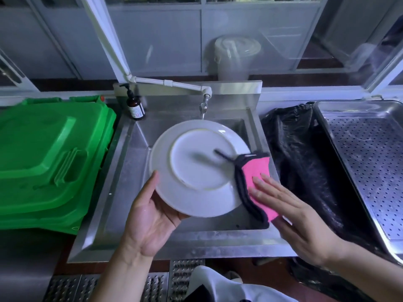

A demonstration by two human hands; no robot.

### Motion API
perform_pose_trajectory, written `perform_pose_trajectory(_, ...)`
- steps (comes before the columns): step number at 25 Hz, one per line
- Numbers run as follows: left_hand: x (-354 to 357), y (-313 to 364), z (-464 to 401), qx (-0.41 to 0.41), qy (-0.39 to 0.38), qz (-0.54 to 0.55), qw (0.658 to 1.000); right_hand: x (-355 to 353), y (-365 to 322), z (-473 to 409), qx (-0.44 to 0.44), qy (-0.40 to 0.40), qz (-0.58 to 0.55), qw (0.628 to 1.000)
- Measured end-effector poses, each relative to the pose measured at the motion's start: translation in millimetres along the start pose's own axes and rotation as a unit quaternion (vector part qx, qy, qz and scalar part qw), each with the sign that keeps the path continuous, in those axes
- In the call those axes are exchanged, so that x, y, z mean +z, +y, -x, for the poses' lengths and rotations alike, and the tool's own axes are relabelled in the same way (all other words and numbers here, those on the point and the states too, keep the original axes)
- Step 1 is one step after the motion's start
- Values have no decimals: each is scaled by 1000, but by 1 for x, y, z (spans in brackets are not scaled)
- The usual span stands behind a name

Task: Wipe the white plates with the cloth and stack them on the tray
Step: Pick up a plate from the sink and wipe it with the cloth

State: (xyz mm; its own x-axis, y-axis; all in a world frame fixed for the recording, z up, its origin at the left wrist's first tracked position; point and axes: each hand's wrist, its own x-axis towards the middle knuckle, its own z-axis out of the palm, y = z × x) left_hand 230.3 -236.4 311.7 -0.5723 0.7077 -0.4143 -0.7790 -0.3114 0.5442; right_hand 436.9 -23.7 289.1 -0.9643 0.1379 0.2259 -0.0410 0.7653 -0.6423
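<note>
Wiping the underside of a white plate over the sink

The left hand (150, 212) cradles the white plate (199, 167) from below, thumb hooked over its near rim and fingers hidden beneath, tilting the foot ring up above the sink (122, 171) so drips likely fall into the basin. The right hand (290, 212) lies flat, fingers straight, pressing the pink cloth (257, 182) against the plate's right edge, its dark border draped over the rim. The perforated steel tray (370, 162) waits at right with no plates visible on it, so stacking seems yet to start.
</note>
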Motion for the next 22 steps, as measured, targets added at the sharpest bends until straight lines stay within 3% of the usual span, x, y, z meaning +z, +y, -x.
perform_pose_trajectory(1,-2,2,1,12,13,-7,1000,5,-6,-3,105,29,-134,985)
perform_pose_trajectory(3,-12,2,3,20,35,-10,999,12,-10,-15,302,102,-358,878)
perform_pose_trajectory(5,-24,-2,4,10,52,-5,999,16,-6,-24,444,126,-428,777)
perform_pose_trajectory(7,-34,-11,7,-14,69,3,998,15,-3,-36,490,130,-457,731)
perform_pose_trajectory(12,-47,-26,20,-33,91,-40,995,21,0,-62,517,92,-507,684)
perform_pose_trajectory(15,-57,-22,26,-22,108,-82,991,33,3,-72,517,91,-504,685)
perform_pose_trajectory(20,-63,-10,39,23,50,-124,991,48,6,-78,515,56,-480,708)
perform_pose_trajectory(22,-62,-13,41,49,51,-143,987,50,-1,-84,469,68,-456,753)
